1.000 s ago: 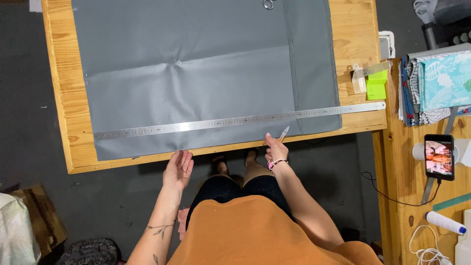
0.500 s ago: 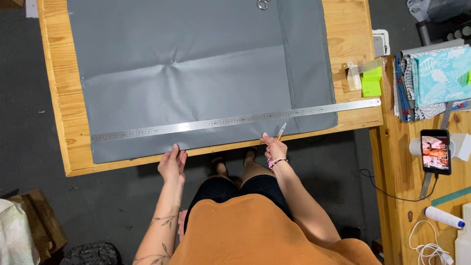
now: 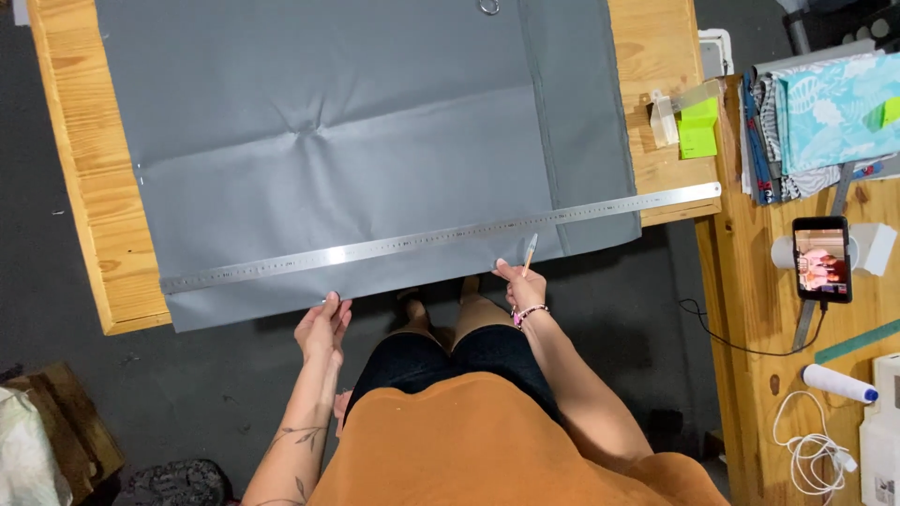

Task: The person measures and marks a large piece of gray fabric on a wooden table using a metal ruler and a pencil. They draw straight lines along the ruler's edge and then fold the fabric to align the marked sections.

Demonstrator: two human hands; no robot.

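Observation:
A large grey fabric sheet [image 3: 356, 150] lies spread over a wooden table [image 3: 84, 178], its near edge hanging past the table's front. A long metal ruler [image 3: 441, 236] lies slanted across the sheet near that edge. My left hand [image 3: 323, 328] pinches the fabric's near edge with the fingers closed on it. My right hand [image 3: 517, 281] holds a thin white marking pen [image 3: 530, 251], its tip just below the ruler, and also touches the fabric's edge.
A second wooden table [image 3: 759, 309] stands to the right with a phone [image 3: 822, 259] on a stand, folded patterned fabrics [image 3: 825, 112], green sticky notes [image 3: 698, 126], a white cable [image 3: 811, 440] and a white roller [image 3: 839, 382]. Dark floor lies below.
The fabric's near edge has slid toward me and now overhangs the table front. Both hands have drawn back with it; the left hand went from flat to gripping the edge.

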